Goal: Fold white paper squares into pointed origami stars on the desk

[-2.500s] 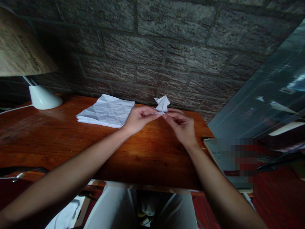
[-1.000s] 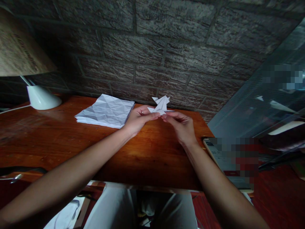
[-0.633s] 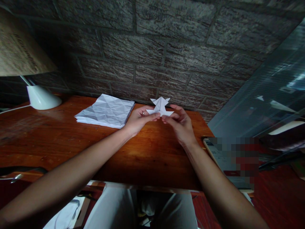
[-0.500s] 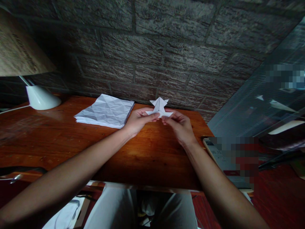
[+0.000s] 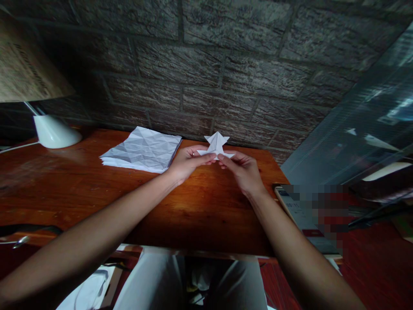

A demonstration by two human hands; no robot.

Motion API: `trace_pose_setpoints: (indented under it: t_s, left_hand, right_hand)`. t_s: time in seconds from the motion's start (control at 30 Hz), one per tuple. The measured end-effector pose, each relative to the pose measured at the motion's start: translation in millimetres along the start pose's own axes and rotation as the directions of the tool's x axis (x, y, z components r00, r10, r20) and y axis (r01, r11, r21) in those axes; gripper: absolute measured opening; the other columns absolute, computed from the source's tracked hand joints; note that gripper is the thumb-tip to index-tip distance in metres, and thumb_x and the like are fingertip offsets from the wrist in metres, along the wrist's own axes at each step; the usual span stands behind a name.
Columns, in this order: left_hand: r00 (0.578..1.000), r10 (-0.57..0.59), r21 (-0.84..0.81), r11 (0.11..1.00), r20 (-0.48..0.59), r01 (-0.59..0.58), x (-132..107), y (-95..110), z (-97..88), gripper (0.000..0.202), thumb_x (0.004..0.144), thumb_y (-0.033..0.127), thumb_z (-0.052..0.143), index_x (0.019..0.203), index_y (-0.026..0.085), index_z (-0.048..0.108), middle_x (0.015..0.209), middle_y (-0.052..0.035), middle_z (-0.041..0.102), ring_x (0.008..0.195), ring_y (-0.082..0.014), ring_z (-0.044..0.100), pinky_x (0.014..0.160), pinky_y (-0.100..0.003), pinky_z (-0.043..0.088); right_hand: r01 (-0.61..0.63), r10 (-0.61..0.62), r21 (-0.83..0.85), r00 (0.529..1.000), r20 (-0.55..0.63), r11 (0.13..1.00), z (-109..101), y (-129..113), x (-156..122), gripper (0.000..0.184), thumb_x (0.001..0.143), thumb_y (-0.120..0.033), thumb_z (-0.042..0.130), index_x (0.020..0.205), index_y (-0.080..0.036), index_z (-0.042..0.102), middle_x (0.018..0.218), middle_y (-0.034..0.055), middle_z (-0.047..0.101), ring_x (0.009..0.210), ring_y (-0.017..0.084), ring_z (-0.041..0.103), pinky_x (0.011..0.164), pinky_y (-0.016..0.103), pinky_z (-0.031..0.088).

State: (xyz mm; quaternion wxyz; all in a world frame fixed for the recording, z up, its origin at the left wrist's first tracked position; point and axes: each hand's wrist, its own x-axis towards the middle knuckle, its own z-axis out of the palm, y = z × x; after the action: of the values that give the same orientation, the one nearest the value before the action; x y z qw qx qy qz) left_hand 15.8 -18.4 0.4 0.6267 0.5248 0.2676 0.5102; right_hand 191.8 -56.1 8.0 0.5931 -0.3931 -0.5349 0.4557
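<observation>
A small white folded paper figure (image 5: 216, 145) with several points is held just above the far side of the wooden desk (image 5: 97, 193). My left hand (image 5: 187, 161) pinches its left side between thumb and fingers. My right hand (image 5: 243, 170) pinches its right side, fingers curled under the paper. The two hands almost touch below the figure.
A stack of creased white paper sheets (image 5: 142, 150) lies left of my hands. A white lamp base (image 5: 55, 131) and its shade (image 5: 22, 69) stand at the far left. A brick wall (image 5: 206, 64) backs the desk. A phone (image 5: 301, 215) lies at the desk's right edge beside a glass pane (image 5: 361, 116).
The paper figure has turned and spread in my fingers, from an upright folded shape to a flatter, star-like one. Both hands have stayed in nearly the same place.
</observation>
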Motion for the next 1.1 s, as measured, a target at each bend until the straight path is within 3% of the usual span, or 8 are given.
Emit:
trace_pose_setpoints:
  t_s: [0.37, 1.1]
  left_hand:
    - [0.997, -0.073, -0.103, 0.992, -0.004, 0.072, 1.1, -2.7, 0.4, 0.032, 0.062, 0.031, 0.098, 0.087, 0.017, 0.084, 0.093, -0.0072, 0.082, 0.082, -0.0145, 0.074, 0.087, -0.030, 0.058]
    - [0.999, -0.049, -0.116, 0.992, 0.006, 0.049, 1.7, -3.1, 0.1, 0.031, 0.059, 0.030, 0.100, 0.082, 0.018, 0.082, 0.089, -0.0046, 0.081, 0.078, -0.0135, 0.072, 0.089, -0.033, 0.058]
  right_hand:
    - [0.007, -0.007, -0.007, 1.000, -0.027, 1.000, 0.3, 1.8, 0.9, 0.037, 0.061, -0.048, 0.097, 0.084, -0.024, 0.082, 0.079, -0.0005, 0.078, 0.068, 0.013, 0.063, 0.072, 0.030, 0.055]
    - [0.017, -0.017, -0.024, 1.000, -0.012, 1.000, -1.0, 1.8, 0.6, 0.038, 0.063, -0.049, 0.096, 0.087, -0.024, 0.080, 0.076, -0.0011, 0.076, 0.066, 0.013, 0.063, 0.069, 0.031, 0.054]
